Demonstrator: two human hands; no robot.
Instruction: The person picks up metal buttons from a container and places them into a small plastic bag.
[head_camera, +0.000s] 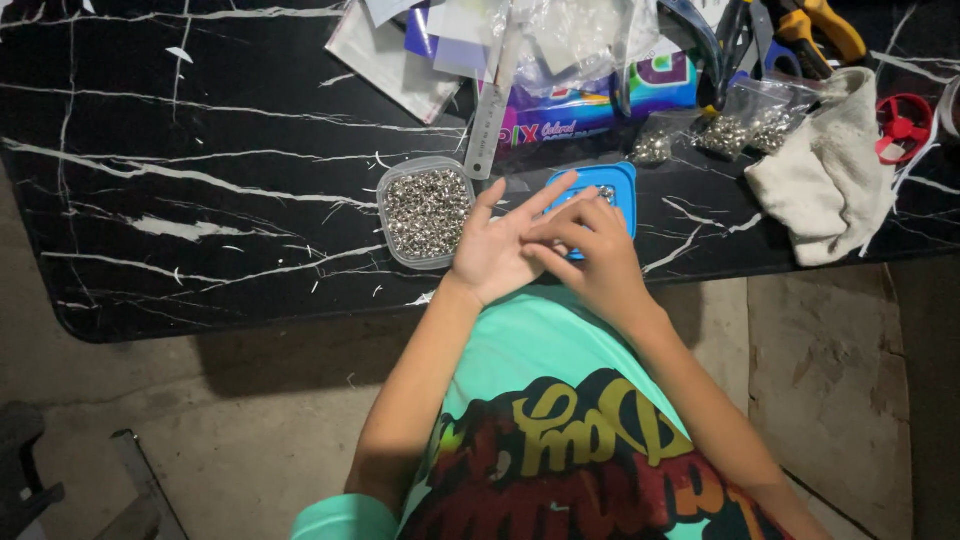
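Observation:
My left hand (492, 248) lies palm up at the near edge of a black marble-patterned table (200, 200), fingers spread. My right hand (590, 252) rests over it, its fingertips pinching at the left palm; whether a small piece is between them I cannot tell. Just left of the hands stands a clear square tub (426, 211) full of small silver metal pieces. Behind the hands lies a blue lid (612, 186) with a few silver pieces on it, partly hidden by my fingers.
At the table's back are a metal ruler (490, 125), plastic bags of silver pieces (745, 128), a colourful packet (600, 100), papers, pliers with yellow handles (815, 28), a white cloth (828, 170) and a red round object (903, 125). Concrete floor lies below.

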